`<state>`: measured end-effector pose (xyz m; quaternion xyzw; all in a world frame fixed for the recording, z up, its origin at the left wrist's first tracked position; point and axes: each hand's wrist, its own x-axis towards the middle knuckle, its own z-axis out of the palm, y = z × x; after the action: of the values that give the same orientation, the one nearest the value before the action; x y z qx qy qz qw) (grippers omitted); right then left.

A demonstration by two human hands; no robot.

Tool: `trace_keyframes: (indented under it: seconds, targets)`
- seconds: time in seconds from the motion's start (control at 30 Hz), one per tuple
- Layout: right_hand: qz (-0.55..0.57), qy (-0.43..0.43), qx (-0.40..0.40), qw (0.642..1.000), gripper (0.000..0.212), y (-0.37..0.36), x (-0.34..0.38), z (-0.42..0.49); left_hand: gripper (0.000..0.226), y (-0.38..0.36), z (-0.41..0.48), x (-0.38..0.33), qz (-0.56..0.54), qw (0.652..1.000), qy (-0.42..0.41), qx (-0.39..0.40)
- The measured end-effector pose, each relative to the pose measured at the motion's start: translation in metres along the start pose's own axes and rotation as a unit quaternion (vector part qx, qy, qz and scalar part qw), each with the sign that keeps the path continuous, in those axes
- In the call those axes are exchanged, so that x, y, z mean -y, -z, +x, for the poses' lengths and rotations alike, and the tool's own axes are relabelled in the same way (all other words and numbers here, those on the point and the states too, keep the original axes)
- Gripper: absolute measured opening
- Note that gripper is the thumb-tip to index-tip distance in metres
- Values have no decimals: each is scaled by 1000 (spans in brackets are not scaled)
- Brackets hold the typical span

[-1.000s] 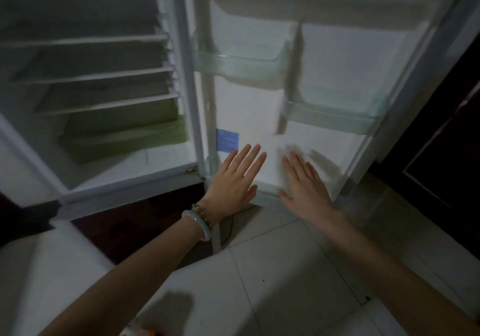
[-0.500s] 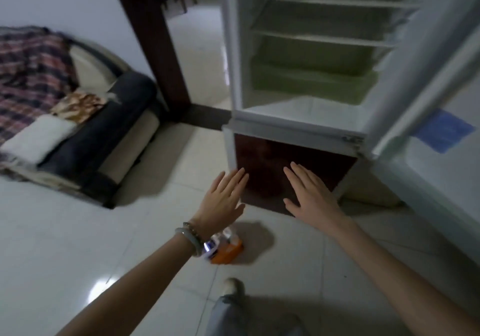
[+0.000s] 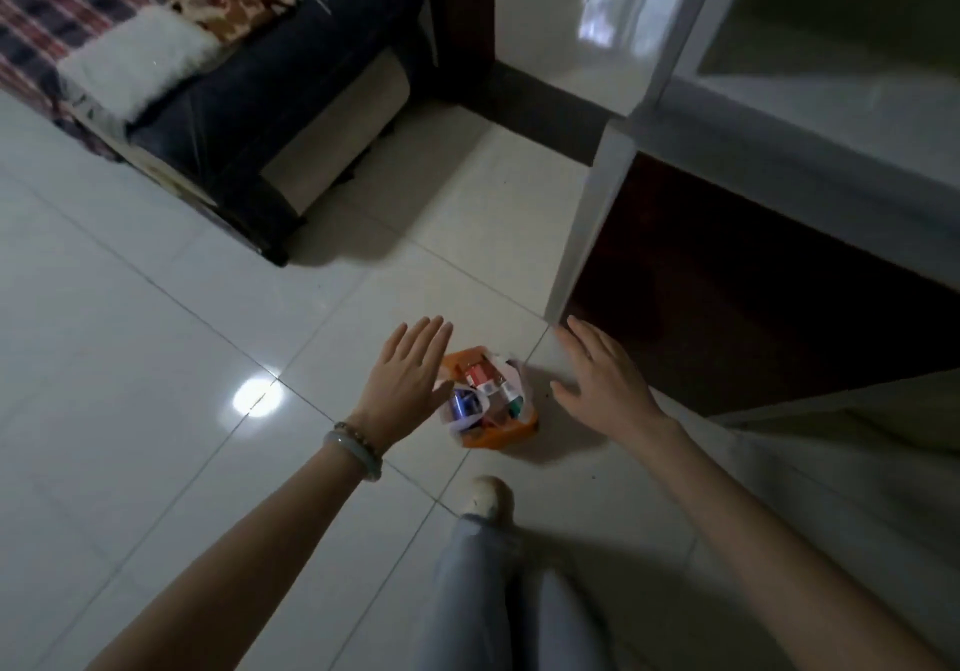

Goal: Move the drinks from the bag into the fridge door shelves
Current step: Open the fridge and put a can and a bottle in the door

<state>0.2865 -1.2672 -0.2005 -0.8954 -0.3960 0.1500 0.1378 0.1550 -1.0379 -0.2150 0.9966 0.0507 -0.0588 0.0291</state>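
Observation:
An orange plastic bag [image 3: 498,434] sits on the white tiled floor, holding several drinks [image 3: 480,382] in red, blue and green packaging. My left hand [image 3: 402,384], with a bracelet at the wrist, hovers flat over the bag's left side, fingers apart and empty. On the bag's right, my right hand [image 3: 605,384] is spread open above the floor, also empty. The open fridge [image 3: 779,119] rises at the upper right; its door shelves are out of view.
A dark sofa [image 3: 249,99] with a plaid blanket and cushions stands at the upper left. A dark wooden post [image 3: 457,10] rises beside the fridge. My legs and one shoe [image 3: 485,499] are just below the bag. The fridge's lower corner [image 3: 576,255] juts out near my right hand.
My view has swung from the fridge door down and left to the floor. Both open hands have come down from the door to either side of the bag.

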Motion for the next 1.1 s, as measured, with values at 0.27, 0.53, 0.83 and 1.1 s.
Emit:
trace_keyframes:
  seconds: [0.27, 0.53, 0.83, 1.1]
  targets:
    - [-15, 52, 48, 997, 68, -203, -62, 68, 71, -205, 22, 43, -33, 999, 34, 2]
    - [-17, 156, 43, 987, 63, -359, -106, 133, 73, -375, 61, 69, -55, 998, 14, 10]
    - [-62, 195, 36, 978, 60, -434, -134, 160, 105, -467, 78, 51, -31, 995, -92, 28]
    - [-51, 214, 19, 975, 64, -432, -141, 158, 92, -467, 69, 45, 68, 993, -87, -42]
